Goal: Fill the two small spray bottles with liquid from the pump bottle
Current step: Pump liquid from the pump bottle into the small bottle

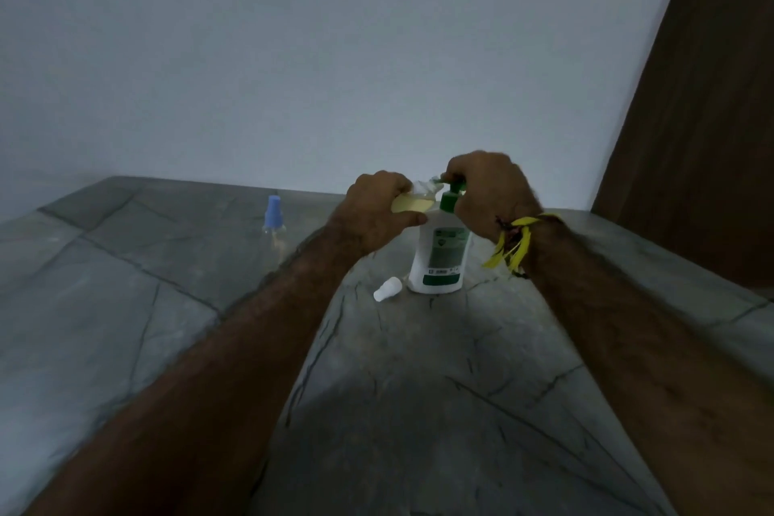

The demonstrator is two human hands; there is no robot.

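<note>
Two bare forearms reach forward from the bottom edge, across a grey stone table point(419, 411) marked with dark cracks. At its far side, close to a pale wall, stands a white pump bottle point(439, 260) with a green label and green pump head. The right hand point(488, 191), a yellow thread band point(513, 243) at its wrist, rests on top of the pump, fingers curled over the head. The left hand point(377, 207) grips a small clear spray bottle point(412, 201), uncapped and partly filled with yellowish liquid. It is tilted, its long axis running left to right, its mouth at the pump spout. Whether the mouth sits exactly under the spout cannot be told. Its white cap point(387, 289) lies on the table just left of the pump bottle's base. A second spray bottle point(274, 228), blue-capped, stands upright well to the left with open table around it, nearer the left hand.
</note>
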